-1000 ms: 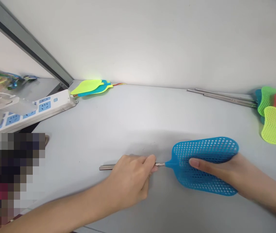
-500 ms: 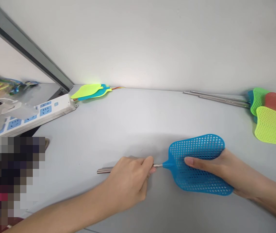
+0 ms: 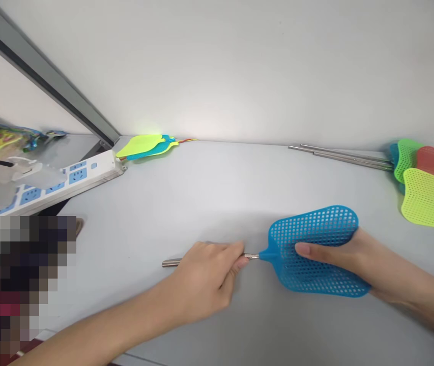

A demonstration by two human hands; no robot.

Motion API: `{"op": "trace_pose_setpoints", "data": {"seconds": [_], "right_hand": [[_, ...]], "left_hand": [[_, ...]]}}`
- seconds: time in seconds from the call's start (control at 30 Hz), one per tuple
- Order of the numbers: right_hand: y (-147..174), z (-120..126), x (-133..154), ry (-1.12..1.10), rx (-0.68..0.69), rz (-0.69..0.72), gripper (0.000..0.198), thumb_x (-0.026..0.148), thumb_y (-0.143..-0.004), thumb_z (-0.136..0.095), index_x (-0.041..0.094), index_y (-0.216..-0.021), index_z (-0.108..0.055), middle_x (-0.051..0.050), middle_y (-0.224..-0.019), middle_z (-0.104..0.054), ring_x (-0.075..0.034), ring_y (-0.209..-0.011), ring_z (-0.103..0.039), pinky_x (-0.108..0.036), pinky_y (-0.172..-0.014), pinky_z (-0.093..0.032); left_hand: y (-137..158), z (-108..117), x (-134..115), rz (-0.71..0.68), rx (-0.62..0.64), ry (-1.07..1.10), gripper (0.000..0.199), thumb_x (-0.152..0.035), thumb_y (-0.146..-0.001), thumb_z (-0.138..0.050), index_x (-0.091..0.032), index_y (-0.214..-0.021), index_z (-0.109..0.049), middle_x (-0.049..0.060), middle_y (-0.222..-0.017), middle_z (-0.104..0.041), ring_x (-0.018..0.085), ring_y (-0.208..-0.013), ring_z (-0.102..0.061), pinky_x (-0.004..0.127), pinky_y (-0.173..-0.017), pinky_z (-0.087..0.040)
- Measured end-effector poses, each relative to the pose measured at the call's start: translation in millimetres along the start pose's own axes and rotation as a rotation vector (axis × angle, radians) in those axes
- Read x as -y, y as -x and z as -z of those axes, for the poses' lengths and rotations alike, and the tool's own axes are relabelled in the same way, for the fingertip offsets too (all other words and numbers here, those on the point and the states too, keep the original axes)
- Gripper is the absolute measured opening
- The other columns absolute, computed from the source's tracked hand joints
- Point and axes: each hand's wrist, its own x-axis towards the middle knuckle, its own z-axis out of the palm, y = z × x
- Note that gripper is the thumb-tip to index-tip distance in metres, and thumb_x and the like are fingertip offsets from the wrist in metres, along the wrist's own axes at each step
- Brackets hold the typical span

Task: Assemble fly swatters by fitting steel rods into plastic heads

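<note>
On the white counter, at about 5 o'clock, lies a blue fly swatter. The right hand is closed on its mesh head, thumb laid across the top. The left hand is wrapped around the metal handle, fingertips close to the joint at the head; the handle's free end pokes out toward 9 o'clock. To work the handle well, keep the head pinned flat and steady while the left hand stays in line with the shaft, so nothing bends at the joint. More swatters lie at 3 o'clock, spare rods at 2 o'clock, a power strip at 10 o'clock.
</note>
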Motion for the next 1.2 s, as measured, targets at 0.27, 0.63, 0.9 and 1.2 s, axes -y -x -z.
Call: {"op": "trace_pose_setpoints", "data": {"seconds": [0.27, 0.63, 0.9, 1.2], "right_hand": [[1.6, 15.4, 23.0, -0.043, 0.156, -0.050, 0.026, 0.026, -0.071, -0.057, 0.019, -0.097, -0.060, -0.005, -0.084, -0.064, -0.020, -0.075, -0.061, -0.034, -0.069, -0.050], [2.6, 21.4, 38.3, -0.047, 0.198, -0.038, 0.013, 0.023, -0.072, -0.055, 0.016, -0.081, -0.062, -0.004, -0.073, -0.063, -0.016, -0.066, -0.061, -0.027, -0.060, -0.049], [-2.5, 36.7, 41.3, -0.006, 0.198, 0.004, 0.020, 0.024, -0.073, -0.052, 0.014, -0.088, -0.061, -0.006, -0.079, -0.064, -0.019, -0.072, -0.061, -0.034, -0.071, -0.046], [-5.3, 45.5, 45.3, -0.084, 0.030, 0.202, 0.026, 0.037, -0.077, -0.046, 0.016, -0.085, -0.059, -0.003, -0.070, -0.063, -0.012, -0.061, -0.058, -0.020, -0.053, -0.044]], "left_hand": [[2.0, 20.0, -8.2, -0.011, 0.040, 0.360, 0.030, -0.033, -0.086, -0.024, -0.021, -0.088, -0.051, -0.003, -0.067, -0.051, 0.009, -0.058, -0.044, 0.021, -0.055, -0.030], [2.5, 24.6, -5.1, 0.079, 0.161, 0.558, 0.035, -0.042, -0.084, -0.022, -0.018, -0.069, -0.043, -0.004, -0.056, -0.031, 0.008, -0.050, -0.029, 0.020, -0.046, -0.024], [0.7, 23.0, -1.7, 0.133, 0.208, 0.674, 0.035, -0.044, -0.082, -0.027, -0.018, -0.071, -0.047, -0.003, -0.060, -0.034, 0.008, -0.053, -0.030, 0.019, -0.047, -0.026], [-5.6, 15.3, 4.0, 0.216, 0.126, 0.953, 0.034, -0.048, -0.080, -0.033, -0.017, -0.071, -0.045, -0.006, -0.051, -0.033, 0.005, -0.042, -0.023, 0.019, -0.041, -0.019]]}}
